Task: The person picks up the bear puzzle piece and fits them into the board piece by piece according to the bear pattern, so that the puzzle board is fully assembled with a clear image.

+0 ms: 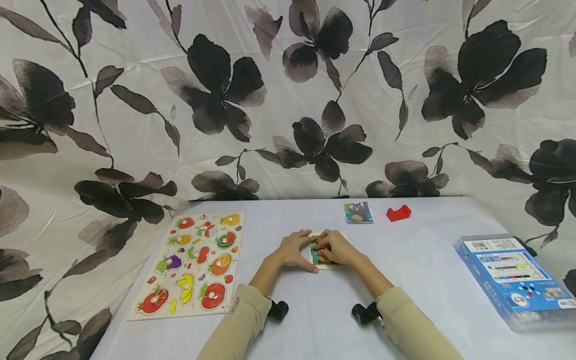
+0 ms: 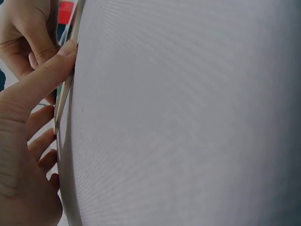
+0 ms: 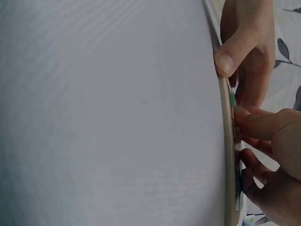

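Note:
A small wooden puzzle board (image 1: 330, 267) with a teal and orange picture lies on the table before me, partly hidden by both hands. My left hand (image 1: 292, 250) holds its left side, thumb at the near edge and fingers toward the far edge. Over the picture, my right hand (image 1: 336, 249) has its fingers curled, and thumb and index pinch at a puzzle piece, mostly hidden by the fingertips. From the right wrist, the board (image 3: 229, 155) shows edge-on, with the left thumb (image 3: 225, 63) at its pale rim.
On the left lies a large fruit puzzle board (image 1: 184, 311). A bear picture card (image 1: 357, 212) and a red, notched piece (image 1: 398, 213) are at the back. The blue and clear box (image 1: 517, 280) stands at the right edge. A flowered cloth (image 1: 279, 100) hangs behind the table.

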Motion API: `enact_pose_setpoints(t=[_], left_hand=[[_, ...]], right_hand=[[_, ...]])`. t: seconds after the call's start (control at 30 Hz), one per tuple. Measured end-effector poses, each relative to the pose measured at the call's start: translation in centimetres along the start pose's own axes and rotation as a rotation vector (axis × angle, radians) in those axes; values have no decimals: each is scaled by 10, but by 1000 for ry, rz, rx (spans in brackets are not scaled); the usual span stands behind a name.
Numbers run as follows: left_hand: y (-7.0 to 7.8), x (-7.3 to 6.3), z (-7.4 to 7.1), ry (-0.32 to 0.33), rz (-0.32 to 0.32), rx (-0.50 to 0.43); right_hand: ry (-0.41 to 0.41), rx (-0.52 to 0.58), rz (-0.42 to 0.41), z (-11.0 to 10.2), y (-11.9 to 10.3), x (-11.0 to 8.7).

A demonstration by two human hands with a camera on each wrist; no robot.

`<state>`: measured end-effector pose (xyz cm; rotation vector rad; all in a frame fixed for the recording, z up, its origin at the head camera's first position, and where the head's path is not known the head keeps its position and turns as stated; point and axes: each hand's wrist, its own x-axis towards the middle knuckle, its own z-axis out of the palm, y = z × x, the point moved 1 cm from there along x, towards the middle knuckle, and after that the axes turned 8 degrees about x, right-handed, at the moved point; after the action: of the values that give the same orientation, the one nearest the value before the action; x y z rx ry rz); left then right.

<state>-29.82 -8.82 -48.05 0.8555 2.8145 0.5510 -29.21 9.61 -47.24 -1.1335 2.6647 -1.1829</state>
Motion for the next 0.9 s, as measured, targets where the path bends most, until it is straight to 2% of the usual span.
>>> enact_pose_setpoints(t=[0.2,0.4,0.57,0.9], left_hand=[[1,0,-1,-3,1,-7],[0,0,1,-5,-8,-11],[0,0,0,-6,-8,-12],[1,0,0,-5,-8,-14]], right_hand=[[-18,25,75,-2,-3,2],[-27,-58,76,-3,-9,4],[-69,-83,124,-5,-17,9],[-99,-69,31,-7,-10,7]])
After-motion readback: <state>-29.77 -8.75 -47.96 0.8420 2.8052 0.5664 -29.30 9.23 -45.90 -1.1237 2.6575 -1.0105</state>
